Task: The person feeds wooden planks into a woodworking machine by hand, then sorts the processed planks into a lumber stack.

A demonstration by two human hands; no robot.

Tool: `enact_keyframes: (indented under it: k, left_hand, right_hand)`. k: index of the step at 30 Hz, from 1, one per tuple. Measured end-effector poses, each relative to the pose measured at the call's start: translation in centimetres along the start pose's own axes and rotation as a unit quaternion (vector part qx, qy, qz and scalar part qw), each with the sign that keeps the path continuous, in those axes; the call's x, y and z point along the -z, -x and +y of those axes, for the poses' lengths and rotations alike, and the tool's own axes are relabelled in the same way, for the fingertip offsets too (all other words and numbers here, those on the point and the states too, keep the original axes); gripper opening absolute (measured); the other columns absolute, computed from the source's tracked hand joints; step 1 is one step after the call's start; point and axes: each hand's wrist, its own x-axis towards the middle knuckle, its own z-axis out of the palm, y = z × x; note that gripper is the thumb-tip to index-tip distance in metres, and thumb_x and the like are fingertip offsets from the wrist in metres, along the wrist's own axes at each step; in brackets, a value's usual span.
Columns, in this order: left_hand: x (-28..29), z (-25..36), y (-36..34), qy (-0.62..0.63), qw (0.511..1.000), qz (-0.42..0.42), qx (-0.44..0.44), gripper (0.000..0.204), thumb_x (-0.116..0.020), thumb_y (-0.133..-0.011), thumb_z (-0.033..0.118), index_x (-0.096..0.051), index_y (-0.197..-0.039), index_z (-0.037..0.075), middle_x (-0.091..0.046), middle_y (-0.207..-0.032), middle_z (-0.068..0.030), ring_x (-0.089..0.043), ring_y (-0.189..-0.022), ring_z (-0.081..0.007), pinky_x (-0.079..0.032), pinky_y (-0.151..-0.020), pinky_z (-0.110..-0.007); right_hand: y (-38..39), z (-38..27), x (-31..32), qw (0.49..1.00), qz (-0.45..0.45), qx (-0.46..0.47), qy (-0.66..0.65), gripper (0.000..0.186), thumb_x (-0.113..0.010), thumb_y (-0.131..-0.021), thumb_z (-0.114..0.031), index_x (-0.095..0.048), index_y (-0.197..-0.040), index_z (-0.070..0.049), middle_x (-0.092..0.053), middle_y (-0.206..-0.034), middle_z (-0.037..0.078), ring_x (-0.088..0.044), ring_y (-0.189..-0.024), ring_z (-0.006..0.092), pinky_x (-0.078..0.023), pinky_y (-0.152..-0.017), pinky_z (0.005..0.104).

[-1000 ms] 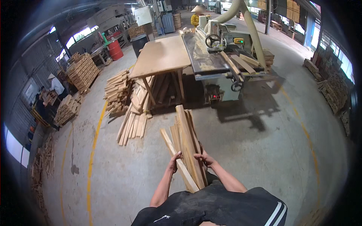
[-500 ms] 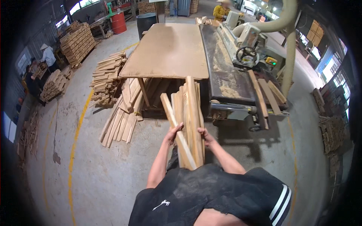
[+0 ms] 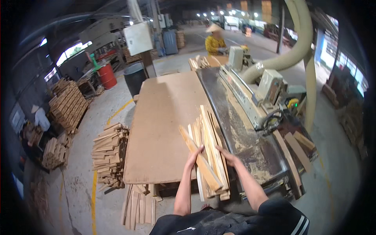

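Between my two hands is a bundle of several wooden strips, its far end over the right side of a broad brown tabletop. My left hand is closed round the bundle's left side, where one strip lies slanted across the others. From the right, my right hand presses against the outer strips, its fingers partly hidden by the wood. The near ends of the strips hang over the table's front edge toward my body. I cannot tell whether the bundle's far end rests on the tabletop.
Right of the table stands a woodworking machine with a dark, sawdust-strewn bed, a handwheel and a thick hose. Loose boards lie on its near end. Stacked strips stand at left. A person in yellow works beyond.
I have come closer to the table, and the bundle has moved forward from in front of its edge to over the tabletop. Both hands keep hold of it. My view has tilted up.
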Motion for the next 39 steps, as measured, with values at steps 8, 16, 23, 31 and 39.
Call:
enact_keyframes:
  k: [8,16,23,31,39]
  left_hand:
    - [-7.0,0.7,-10.2,-0.553,0.816,0.165,-0.021,0.103,-0.048,-0.086,0.082,-0.012,-0.164,0.027,-0.024,-0.156,-0.0409,-0.03,-0.145,-0.0527,-0.031,-0.116,-0.06]
    - [-11.1,0.5,-9.5,-0.684,0.709,0.174,-0.01,0.091,-0.048,-0.089,0.079,-0.016,-0.163,0.037,-0.024,-0.158,-0.0386,-0.029,-0.145,-0.0537,-0.028,-0.114,-0.064]
    - [-10.0,-0.7,-9.0,-0.657,0.729,0.191,-0.01,0.087,-0.056,-0.089,0.073,-0.03,-0.16,0.032,-0.032,-0.154,-0.038,-0.039,-0.141,-0.0496,-0.039,-0.113,-0.049]
    - [-13.6,-0.6,-4.1,-0.714,0.677,0.17,-0.064,0.109,-0.076,-0.08,0.062,-0.021,-0.162,0.016,-0.048,-0.15,-0.0238,-0.057,-0.127,-0.0411,-0.051,-0.1,-0.046]
    - [-11.6,-3.3,-5.5,-0.759,0.612,0.207,-0.087,0.117,-0.073,-0.077,0.072,-0.021,-0.161,0.008,-0.054,-0.139,-0.0339,-0.049,-0.135,-0.0447,-0.047,-0.105,-0.05]
  right_hand:
    - [-1.4,0.6,8.2,0.832,0.163,0.071,0.526,0.098,-0.061,-0.096,-0.053,-0.013,-0.158,0.007,-0.014,-0.163,0.033,-0.023,-0.151,0.0432,-0.027,-0.123,0.0424]
    - [14.3,-10.7,26.0,0.857,0.369,0.284,0.219,0.031,-0.069,-0.097,-0.026,-0.072,-0.119,-0.003,-0.07,-0.125,0.015,-0.068,-0.112,0.0233,-0.052,-0.096,0.0337]
    - [11.3,-22.1,59.1,0.627,0.626,0.342,0.313,0.028,-0.067,-0.096,-0.024,-0.073,-0.118,-0.007,-0.055,-0.143,0.025,-0.047,-0.139,0.0365,-0.039,-0.114,0.0414]
    - [4.8,-24.6,66.0,0.701,0.552,0.315,0.323,0.033,-0.069,-0.096,-0.03,-0.073,-0.118,-0.006,-0.028,-0.163,0.025,-0.062,-0.122,0.0257,-0.054,-0.095,0.0386]
    - [25.3,-24.6,61.9,0.677,0.544,0.127,0.48,0.034,-0.066,-0.097,-0.032,-0.072,-0.117,-0.006,-0.075,-0.109,0.013,-0.07,-0.102,0.0249,-0.054,-0.09,0.039]
